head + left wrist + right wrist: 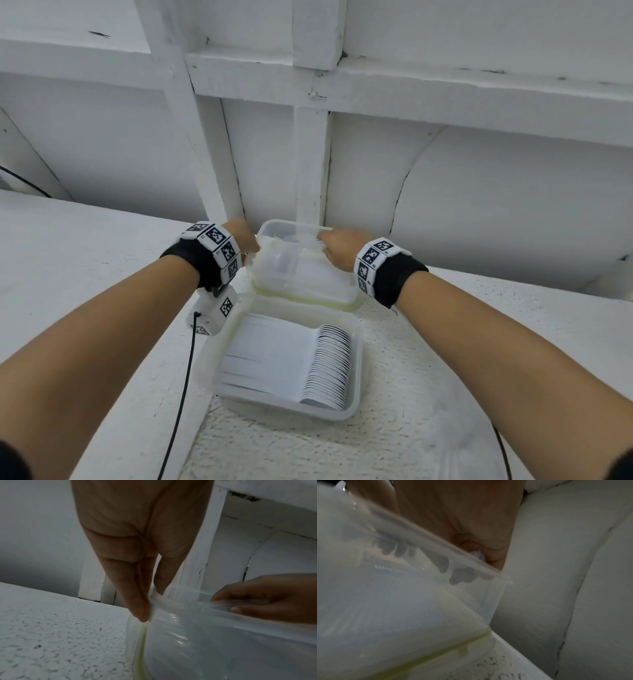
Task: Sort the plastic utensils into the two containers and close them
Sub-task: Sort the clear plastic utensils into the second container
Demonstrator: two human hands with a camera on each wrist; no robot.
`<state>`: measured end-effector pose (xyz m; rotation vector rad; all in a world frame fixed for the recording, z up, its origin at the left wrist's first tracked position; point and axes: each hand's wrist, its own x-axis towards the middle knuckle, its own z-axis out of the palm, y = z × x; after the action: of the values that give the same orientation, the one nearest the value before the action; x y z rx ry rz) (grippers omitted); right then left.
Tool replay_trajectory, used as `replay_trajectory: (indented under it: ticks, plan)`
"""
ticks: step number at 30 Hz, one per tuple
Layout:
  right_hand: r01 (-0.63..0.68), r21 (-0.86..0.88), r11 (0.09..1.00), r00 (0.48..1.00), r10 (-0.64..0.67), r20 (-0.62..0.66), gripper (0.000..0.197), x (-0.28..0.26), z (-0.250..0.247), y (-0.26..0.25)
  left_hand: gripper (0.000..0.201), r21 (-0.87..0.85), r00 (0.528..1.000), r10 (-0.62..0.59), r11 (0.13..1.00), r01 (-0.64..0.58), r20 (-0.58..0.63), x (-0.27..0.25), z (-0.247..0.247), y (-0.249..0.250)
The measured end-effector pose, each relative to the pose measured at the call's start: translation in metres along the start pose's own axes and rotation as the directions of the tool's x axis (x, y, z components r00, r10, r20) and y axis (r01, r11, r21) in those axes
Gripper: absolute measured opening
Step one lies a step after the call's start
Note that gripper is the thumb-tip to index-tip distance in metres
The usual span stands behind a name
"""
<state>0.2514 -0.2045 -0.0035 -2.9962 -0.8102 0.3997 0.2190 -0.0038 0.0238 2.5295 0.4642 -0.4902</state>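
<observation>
My left hand [244, 240] and right hand [337, 247] reached out ahead of me and each gripped one end of a clear lid [305, 270] with a yellow-green seal, the left fingers [137, 601] pinching its left edge and the right fingers [254, 601] curled over its right edge, so the lid hung tilted between my hands. Just below and nearer to me than my fingers, an open box [356, 370] sat on the white table [85, 257], holding a neat row of white spoons [329, 366] with bowls to the right.
</observation>
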Motion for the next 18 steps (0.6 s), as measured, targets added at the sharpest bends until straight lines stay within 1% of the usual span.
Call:
replay_trajectory:
  ticks: [4,6,8,12,15,18]
  plan:
    - [0.004,0.006,1.000,0.999,-0.004,0.033,0.029,0.013,0.010,0.002,0.023,-0.066,1.000,-0.010,0.998,0.011,0.009,0.005,0.001,-0.002]
    - [-0.012,-0.008,1.000,0.995,0.012,0.101,0.033,0.017,0.012,0.003,0.021,-0.122,1.000,-0.013,0.992,0.014,0.010,0.007,0.002,-0.003]
    - [-0.026,-0.005,1.000,0.989,0.027,0.147,0.040,0.019,0.012,0.001,0.021,-0.133,1.000,-0.015,0.991,0.016,0.005,0.008,0.002,-0.004]
    - [-0.067,0.039,0.997,0.988,0.060,0.142,0.033,0.022,0.013,-0.002,0.020,-0.143,1.000,-0.016,0.990,0.017,0.009,0.008,0.001,-0.004]
    - [-0.056,0.119,0.991,0.987,0.037,0.154,0.040,0.022,0.014,-0.002,0.019,-0.146,1.000,-0.016,0.989,0.016,0.002,0.009,0.002,-0.004]
    - [-0.058,0.147,0.987,0.987,0.034,0.160,0.044,0.019,0.011,-0.003,0.019,-0.156,1.000,-0.022,0.988,0.022,0.001,0.010,0.003,-0.005]
